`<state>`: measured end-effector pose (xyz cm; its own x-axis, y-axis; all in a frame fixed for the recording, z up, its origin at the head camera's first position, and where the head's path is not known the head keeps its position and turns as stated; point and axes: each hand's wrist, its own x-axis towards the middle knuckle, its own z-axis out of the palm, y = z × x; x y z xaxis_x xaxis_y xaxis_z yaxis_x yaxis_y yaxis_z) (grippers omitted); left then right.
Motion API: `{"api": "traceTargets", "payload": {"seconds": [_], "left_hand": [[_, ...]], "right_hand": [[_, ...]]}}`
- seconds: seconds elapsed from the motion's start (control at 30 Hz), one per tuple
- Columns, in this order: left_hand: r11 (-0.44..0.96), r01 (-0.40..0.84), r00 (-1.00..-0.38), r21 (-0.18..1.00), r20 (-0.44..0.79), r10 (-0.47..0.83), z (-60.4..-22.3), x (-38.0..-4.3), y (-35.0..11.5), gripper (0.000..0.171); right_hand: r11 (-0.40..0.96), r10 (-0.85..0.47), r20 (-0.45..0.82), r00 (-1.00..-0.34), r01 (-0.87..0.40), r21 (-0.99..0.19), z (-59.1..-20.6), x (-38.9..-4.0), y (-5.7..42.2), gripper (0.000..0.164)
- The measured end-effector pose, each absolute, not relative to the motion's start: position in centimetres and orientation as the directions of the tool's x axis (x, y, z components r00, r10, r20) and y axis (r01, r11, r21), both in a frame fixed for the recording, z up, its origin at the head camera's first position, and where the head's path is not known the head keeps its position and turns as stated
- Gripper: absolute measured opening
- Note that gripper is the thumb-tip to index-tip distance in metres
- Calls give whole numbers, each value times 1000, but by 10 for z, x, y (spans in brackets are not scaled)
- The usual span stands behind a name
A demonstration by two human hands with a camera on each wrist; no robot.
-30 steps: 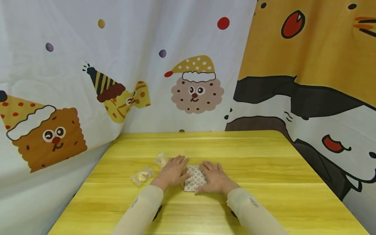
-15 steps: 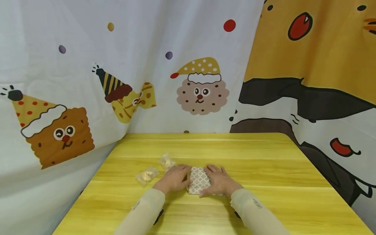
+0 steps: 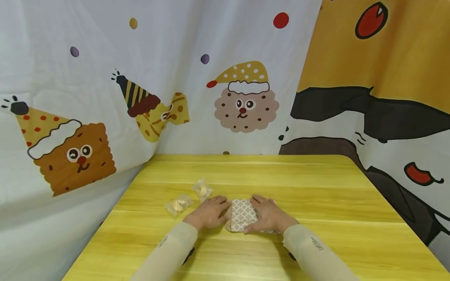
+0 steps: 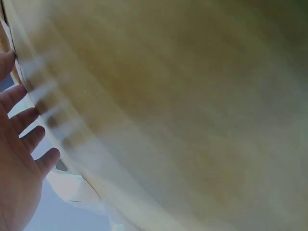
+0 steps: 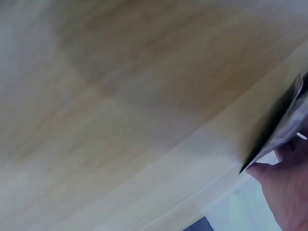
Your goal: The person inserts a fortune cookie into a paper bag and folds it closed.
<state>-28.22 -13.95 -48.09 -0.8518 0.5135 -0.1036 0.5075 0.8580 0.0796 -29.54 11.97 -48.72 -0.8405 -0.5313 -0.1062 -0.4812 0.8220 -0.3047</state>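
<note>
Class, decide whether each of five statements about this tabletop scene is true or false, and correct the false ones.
1. Two translucent packets lie on the table. True.
2. The left hand is at the left side of the patterned piece, the right hand on its right part. True.
3. The patterned piece is plain red. False: it has a grey-and-white lattice pattern.
4. The packets lie on the right hand's side. False: they lie on the left hand's side.
5. The backdrop shows cartoon characters. True.
</note>
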Motion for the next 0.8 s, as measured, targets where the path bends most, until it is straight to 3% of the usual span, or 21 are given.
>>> {"api": "traceTargets", "payload": {"seconds": [0.27, 0.47, 0.8], "left_hand": [[879, 472, -870, 72, -126, 477, -479, -288, -137, 57], [883, 437, -885, 174, -90, 456, -478, -287, -143, 58], [791, 455, -885, 409, 108, 453, -467, -283, -132, 49]], "right_hand": [[826, -502, -70, -862, -453, -336, -492, -300, 121, 115], [830, -490, -62, -870, -443, -339, -493, -299, 119, 111], [826, -493, -41, -869, -453, -335, -493, -298, 118, 113]]}}
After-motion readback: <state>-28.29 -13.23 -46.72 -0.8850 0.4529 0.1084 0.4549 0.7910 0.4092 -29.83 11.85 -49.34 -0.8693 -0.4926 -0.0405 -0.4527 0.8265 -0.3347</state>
